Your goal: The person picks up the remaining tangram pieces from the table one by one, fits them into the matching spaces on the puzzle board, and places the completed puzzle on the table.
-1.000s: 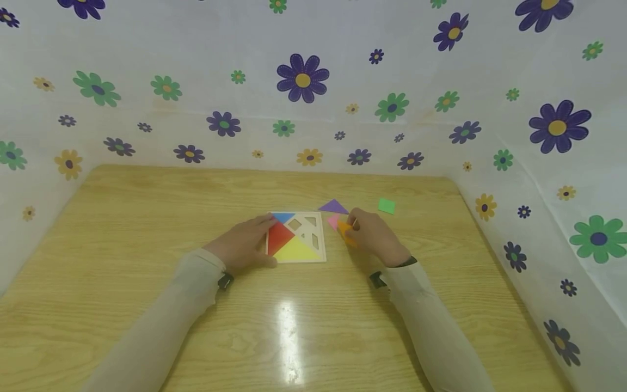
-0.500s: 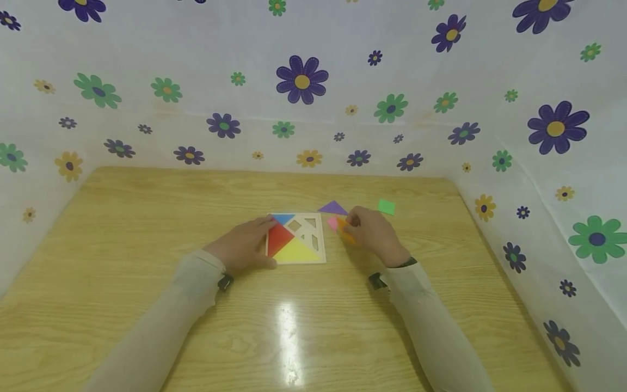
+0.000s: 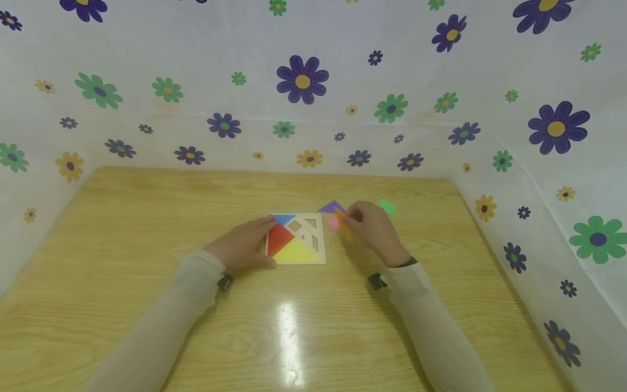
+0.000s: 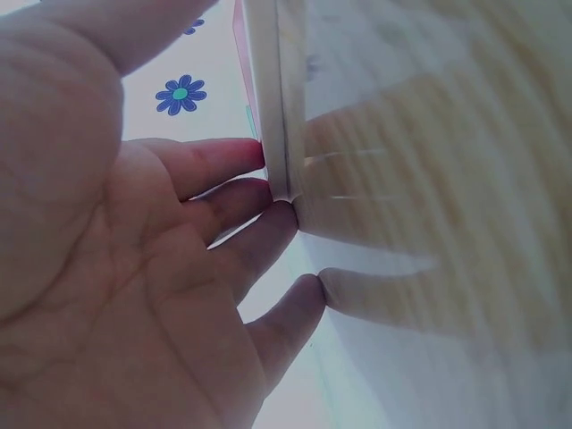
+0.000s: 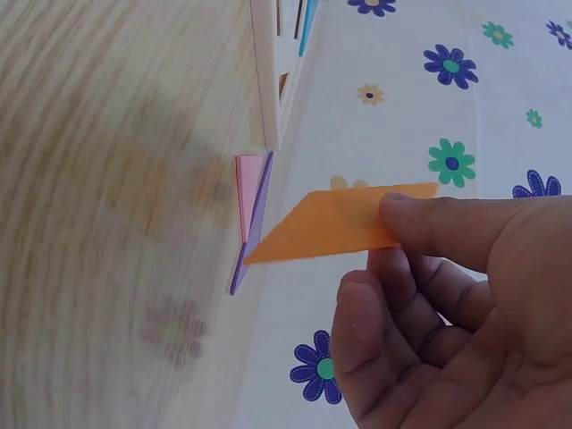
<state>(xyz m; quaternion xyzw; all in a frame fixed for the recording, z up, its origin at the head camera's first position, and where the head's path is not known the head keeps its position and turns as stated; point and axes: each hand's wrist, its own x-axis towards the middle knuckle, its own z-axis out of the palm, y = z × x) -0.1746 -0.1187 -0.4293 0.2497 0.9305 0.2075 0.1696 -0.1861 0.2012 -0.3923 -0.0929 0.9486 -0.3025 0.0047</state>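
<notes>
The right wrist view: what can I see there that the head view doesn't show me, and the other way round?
Only the right wrist view: the right hand from its palm side, with the thumb against the broad face of the orange piece.

Only the head view: the left hand, the green piece, and the red piece and yellow piece in the board.

Both: right hand, orange piece, board, blue piece, pink piece, purple piece, flowered backdrop.
</notes>
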